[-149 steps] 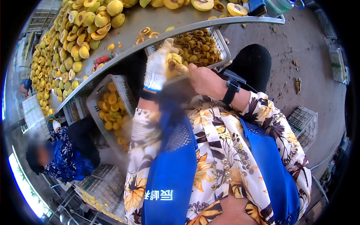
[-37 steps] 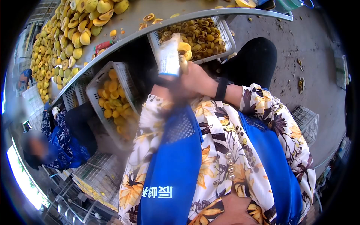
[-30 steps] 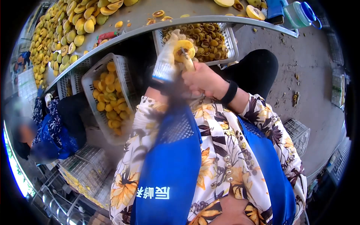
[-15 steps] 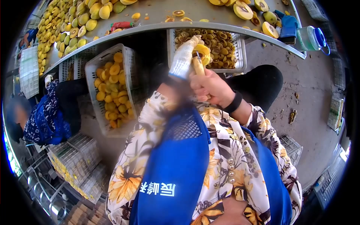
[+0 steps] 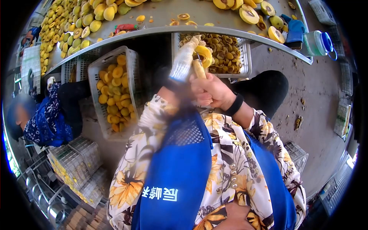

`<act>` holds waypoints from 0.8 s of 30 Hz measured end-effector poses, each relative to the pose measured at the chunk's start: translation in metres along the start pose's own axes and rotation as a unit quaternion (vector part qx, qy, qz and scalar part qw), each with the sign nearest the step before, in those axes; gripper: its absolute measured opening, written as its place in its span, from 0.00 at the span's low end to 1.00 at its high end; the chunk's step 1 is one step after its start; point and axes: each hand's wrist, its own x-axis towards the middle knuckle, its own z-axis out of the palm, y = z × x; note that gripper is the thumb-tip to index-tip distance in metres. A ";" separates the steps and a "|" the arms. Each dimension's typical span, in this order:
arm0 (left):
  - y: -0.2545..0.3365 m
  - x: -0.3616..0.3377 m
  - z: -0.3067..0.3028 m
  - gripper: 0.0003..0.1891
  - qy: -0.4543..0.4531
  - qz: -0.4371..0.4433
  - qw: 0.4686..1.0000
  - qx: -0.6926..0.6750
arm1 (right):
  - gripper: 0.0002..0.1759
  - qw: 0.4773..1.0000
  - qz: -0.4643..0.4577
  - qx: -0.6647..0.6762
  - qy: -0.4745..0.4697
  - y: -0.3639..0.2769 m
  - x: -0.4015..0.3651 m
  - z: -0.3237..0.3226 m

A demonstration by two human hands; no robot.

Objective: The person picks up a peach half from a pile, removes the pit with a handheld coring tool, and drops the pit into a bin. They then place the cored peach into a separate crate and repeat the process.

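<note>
My left hand (image 5: 184, 59), in a white knitted glove, grips a halved yellow peach (image 5: 206, 56) over the crate under the table edge. In my bare right hand (image 5: 214, 91) is the wooden handle of a pitting tool (image 5: 199, 69), fingers wrapped round it. Its thin metal end reaches up to the peach's cut face; how deep it goes is hard to tell. Right behind both hands, a white crate (image 5: 246, 57) holds many brown-centred peach pieces. A black band circles my right wrist.
The metal table (image 5: 161, 30) carries heaped peaches (image 5: 76, 32), cut halves (image 5: 249, 14), a red-handled item (image 5: 126, 27), a blue cloth (image 5: 296, 28) and a clear jug (image 5: 315, 41). A crate of orange halves (image 5: 115, 94) stands left. Beyond sits a co-worker in blue (image 5: 50, 115).
Both hands have shifted slightly left and down with the peach and tool. The peach now appears turned, its ring seen more from the side. The co-worker's arm has moved.
</note>
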 end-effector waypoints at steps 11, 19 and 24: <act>0.031 0.001 -0.055 0.18 0.266 -0.154 0.939 -0.154 | 0.07 0.968 0.205 0.098 0.103 -0.013 0.001 0.007; 0.088 -0.096 -0.219 0.29 0.430 0.015 0.823 0.370 | 0.11 0.943 0.238 -0.089 0.217 0.015 -0.013 -0.052; 0.117 -0.069 -0.165 0.28 0.355 0.095 0.581 0.726 | 0.11 0.939 0.219 -0.075 0.256 0.004 -0.015 -0.058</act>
